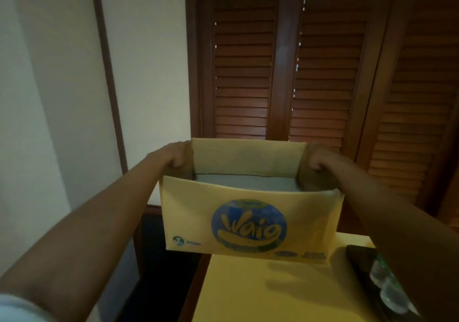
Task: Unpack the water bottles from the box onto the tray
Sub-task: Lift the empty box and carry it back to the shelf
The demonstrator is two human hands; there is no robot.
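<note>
Right, big picture first: louvred wooden doors (323, 68) ahead, yellow table (260, 292) below w/ a dark tray (360, 262) at its right edge. On the tray I can make out what look like clear water bottles (387, 287), blurry tho. I'm holding the yellow box (246, 224) up off the table, left hand (177, 155) curled over the left wall, right hand (316, 157) curled over the right wall, both gripping tight. Inside I only see a grey floor, no bottles visible, so prob emptied. To do this well: keep it level, check the near corners, then carry it clear of the tray w/o clipping those bottles.
</note>
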